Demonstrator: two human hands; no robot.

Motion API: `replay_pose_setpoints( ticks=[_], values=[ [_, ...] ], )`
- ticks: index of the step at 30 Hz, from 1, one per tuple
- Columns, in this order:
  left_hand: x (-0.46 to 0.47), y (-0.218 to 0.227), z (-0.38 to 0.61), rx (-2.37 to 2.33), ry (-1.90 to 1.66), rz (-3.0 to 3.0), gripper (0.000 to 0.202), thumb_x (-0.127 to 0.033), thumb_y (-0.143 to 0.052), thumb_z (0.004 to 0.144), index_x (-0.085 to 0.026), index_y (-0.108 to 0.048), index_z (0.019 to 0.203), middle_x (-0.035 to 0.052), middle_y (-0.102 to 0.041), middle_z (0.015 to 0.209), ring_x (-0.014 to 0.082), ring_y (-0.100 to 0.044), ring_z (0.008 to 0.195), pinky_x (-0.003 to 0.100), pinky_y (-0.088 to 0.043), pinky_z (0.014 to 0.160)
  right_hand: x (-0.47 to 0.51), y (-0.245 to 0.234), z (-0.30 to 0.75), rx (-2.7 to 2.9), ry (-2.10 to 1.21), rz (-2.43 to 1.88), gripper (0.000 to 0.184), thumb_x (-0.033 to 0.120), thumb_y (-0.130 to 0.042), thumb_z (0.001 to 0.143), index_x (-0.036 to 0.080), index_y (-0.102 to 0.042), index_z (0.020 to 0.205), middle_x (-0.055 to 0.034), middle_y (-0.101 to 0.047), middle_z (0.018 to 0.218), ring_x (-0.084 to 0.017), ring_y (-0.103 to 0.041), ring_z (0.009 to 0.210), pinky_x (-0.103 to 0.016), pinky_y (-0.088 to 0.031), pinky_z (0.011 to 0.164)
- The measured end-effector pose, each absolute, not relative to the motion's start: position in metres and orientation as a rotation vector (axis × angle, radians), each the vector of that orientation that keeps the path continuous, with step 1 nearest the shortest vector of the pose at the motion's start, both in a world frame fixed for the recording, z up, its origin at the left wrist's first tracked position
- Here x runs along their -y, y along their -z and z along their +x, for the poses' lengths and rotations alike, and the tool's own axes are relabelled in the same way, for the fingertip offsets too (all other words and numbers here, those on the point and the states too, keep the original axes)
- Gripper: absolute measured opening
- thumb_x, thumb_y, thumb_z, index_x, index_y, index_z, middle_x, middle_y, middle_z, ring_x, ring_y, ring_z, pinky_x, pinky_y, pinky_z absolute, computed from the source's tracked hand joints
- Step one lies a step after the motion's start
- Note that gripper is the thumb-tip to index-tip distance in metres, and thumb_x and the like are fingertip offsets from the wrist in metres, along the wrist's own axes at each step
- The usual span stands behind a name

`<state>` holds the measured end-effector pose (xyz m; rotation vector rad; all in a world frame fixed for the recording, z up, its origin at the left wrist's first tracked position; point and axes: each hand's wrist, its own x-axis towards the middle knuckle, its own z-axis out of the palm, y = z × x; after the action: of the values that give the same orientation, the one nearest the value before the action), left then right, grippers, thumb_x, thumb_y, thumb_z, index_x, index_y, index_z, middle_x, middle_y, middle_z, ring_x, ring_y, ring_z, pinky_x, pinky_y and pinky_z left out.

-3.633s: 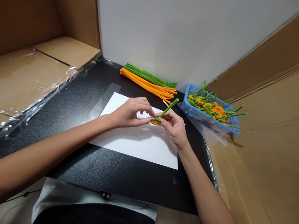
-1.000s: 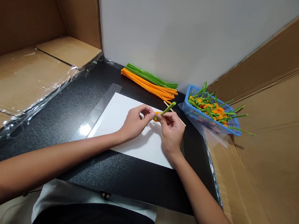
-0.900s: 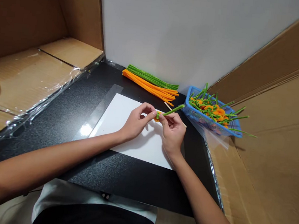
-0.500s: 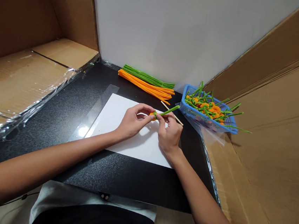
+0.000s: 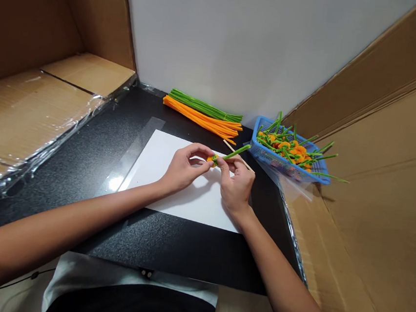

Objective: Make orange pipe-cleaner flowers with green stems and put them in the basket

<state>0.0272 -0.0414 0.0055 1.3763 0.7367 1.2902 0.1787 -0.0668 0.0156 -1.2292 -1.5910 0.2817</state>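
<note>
Pinched btwn thumb & fingertips of both L hand (image 5: 183, 167) and R hand (image 5: 237, 184), an orange/green pipe-cleaner flower (image 5: 213, 160) is held over the far part of the white paper sheet (image 5: 188, 204), its green stem angled up to the R. Just behind R hand a thin wooden stick (image 5: 230, 146) is seen; beyond, orange pipe cleaners (image 5: 202, 118) & green pipe cleaners (image 5: 205, 105) are laid in bundles on the black tabletop (image 5: 137, 242), w/ similar flowers (image 5: 297, 152) piled in the blue mesh basket (image 5: 282, 167).
</note>
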Motion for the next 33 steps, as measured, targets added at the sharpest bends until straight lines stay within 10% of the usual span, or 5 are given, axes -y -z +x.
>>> replay_pose_setpoints(
  ticks=[15,33],
  values=[
    [0.032,-0.002,0.025,-0.659,-1.289,1.272,0.024,-0.027,-0.078,0.074,-0.016,-0.064,0.090,0.0038,-0.067,0.094,0.0172,-0.067,0.093,0.031,-0.056,0.084,0.060,-0.017,0.187,1.602,-0.632,-1.091,0.021,0.031,-0.071,0.085,0.024,-0.064,0.104,-0.0037,-0.072,0.103,-0.020,-0.071,0.097,-0.036,-0.059,0.087],
    [0.024,-0.019,0.004,-0.633,-1.276,1.815,0.031,-0.041,-0.050,0.096,-0.019,-0.072,0.101,0.0080,-0.069,0.099,0.0203,-0.063,0.095,0.033,-0.050,0.084,0.059,-0.022,0.193,1.665,-0.532,-1.102,0.007,0.023,-0.069,0.084,0.021,-0.065,0.089,-0.0054,-0.074,0.098,-0.021,-0.070,0.095,-0.036,-0.056,0.083]
  ],
)
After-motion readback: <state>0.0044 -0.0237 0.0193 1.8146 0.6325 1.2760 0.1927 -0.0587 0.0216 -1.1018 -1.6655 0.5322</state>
